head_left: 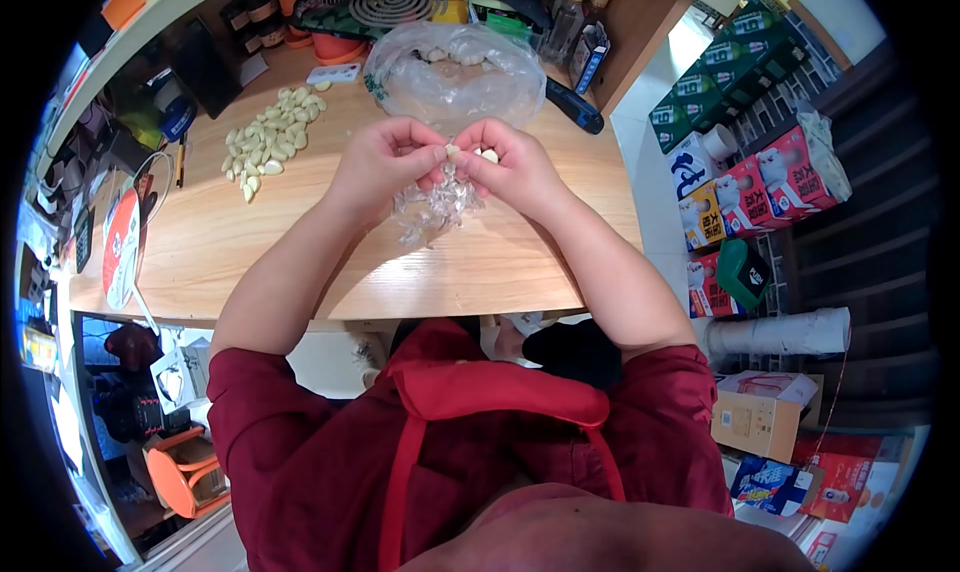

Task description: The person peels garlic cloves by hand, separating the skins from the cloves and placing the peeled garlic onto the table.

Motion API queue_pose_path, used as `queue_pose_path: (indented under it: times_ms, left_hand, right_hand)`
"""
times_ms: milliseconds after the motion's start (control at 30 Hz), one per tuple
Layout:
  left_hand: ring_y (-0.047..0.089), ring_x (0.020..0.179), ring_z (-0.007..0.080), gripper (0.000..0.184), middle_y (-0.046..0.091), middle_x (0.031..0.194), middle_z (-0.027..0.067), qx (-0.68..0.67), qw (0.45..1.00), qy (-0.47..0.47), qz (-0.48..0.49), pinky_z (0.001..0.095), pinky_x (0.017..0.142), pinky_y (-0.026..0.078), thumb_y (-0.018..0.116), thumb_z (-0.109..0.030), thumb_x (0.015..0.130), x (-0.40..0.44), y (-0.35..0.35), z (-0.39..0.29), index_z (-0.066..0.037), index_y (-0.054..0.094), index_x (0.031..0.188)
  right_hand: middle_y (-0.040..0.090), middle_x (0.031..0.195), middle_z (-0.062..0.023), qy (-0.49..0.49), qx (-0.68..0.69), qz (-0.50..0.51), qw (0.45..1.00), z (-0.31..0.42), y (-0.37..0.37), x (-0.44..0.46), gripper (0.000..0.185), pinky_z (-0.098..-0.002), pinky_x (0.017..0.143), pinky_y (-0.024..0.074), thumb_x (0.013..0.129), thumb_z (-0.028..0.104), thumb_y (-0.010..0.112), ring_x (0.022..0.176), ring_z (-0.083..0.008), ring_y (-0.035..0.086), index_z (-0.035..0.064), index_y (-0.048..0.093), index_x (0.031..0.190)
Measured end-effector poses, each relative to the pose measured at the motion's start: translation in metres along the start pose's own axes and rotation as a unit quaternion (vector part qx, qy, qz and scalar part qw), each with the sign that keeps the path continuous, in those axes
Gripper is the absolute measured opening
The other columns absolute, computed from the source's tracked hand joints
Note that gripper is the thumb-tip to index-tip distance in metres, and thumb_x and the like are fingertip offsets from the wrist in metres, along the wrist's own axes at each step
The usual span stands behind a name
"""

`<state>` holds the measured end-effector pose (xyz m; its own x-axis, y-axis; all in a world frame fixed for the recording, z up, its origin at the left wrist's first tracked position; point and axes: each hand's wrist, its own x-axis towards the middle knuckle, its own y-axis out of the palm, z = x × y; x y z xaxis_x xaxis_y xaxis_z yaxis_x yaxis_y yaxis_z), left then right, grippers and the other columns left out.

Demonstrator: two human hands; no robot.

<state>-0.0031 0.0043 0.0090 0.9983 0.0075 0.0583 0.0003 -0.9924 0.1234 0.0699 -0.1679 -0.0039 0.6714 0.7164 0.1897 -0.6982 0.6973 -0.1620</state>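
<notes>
My left hand (390,160) and my right hand (512,168) meet over the table, fingertips pinched on a small pale garlic clove (452,150) between them. A second whitish clove (489,156) shows among the fingers of my right hand. Papery garlic skins (438,210) lie in a loose heap just below both hands. Off to the left, a pile of peeled garlic cloves (272,140) is spread on the wood. Behind my hands sits a clear plastic bag (400,72), open at the top, with some garlic (455,57) inside.
The wooden table (450,277) reaches close to my body. A dark-handled tool (575,107) lies right of the bag. Mosquito coils (395,0), pots and bottles stand at the back. A red-and-white hand fan (122,247) is at the left edge. Packaged goods (735,197) are stacked at right.
</notes>
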Motion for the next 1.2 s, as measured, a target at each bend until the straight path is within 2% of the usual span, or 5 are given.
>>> queue_pose_path:
  times_ms: [333,633,1033,1133,1200]
  left_hand:
    - [0.058,0.064,0.0097,0.009,0.059,0.076,0.0061,0.014,1.000,0.007,-0.013,0.0211,0.058,0.047,0.058,-0.001,0.080,-0.0012,0.0024,-0.0028,0.003,0.056,0.088]
    - [0.056,0.063,0.0079,0.006,0.059,0.074,0.0039,0.052,0.998,0.021,-0.012,0.0202,0.058,0.046,0.055,0.000,0.080,0.0009,0.0010,0.0043,0.001,0.056,0.087]
    - [0.056,0.062,0.0075,0.008,0.059,0.073,0.0035,0.058,0.998,0.000,0.002,0.0198,0.057,0.045,0.057,-0.005,0.082,0.0000,-0.0009,-0.0006,0.000,0.057,0.088]
    - [0.056,0.061,0.0074,0.008,0.059,0.072,0.0031,0.056,0.998,0.004,0.004,0.0196,0.056,0.045,0.057,-0.004,0.081,-0.0002,-0.0007,-0.0011,0.000,0.057,0.087]
    - [0.055,0.061,0.0070,0.007,0.058,0.071,0.0022,0.048,0.999,0.008,0.003,0.0193,0.054,0.044,0.058,-0.003,0.080,-0.0003,0.0001,-0.0013,0.001,0.057,0.086]
  right_hand:
    - [0.059,0.076,-0.0037,-0.029,-0.068,-0.017,0.997,0.0016,0.0006,-0.0006,0.017,-0.0226,0.048,0.0450,0.079,0.014,0.064,0.056,-0.0088,0.056,0.0034,0.055,0.090]
    - [0.061,0.078,-0.0046,-0.061,-0.147,-0.015,0.987,-0.0038,-0.0010,0.0008,0.021,-0.0254,0.061,0.0463,0.077,0.018,0.066,0.068,-0.0128,0.059,0.0057,0.057,0.091]
    - [0.061,0.077,-0.0040,-0.020,-0.080,-0.001,0.997,0.0006,-0.0011,-0.0005,0.020,-0.0230,0.052,0.0456,0.077,0.015,0.066,0.059,-0.0095,0.057,0.0043,0.056,0.090]
    - [0.061,0.077,-0.0044,-0.008,-0.082,0.001,0.997,0.0020,-0.0011,-0.0009,0.020,-0.0241,0.055,0.0462,0.077,0.015,0.066,0.063,-0.0109,0.058,0.0042,0.056,0.089]
    - [0.061,0.078,-0.0048,-0.041,-0.103,-0.002,0.994,-0.0008,-0.0014,-0.0004,0.020,-0.0248,0.058,0.0465,0.077,0.016,0.066,0.065,-0.0120,0.059,0.0043,0.056,0.089]
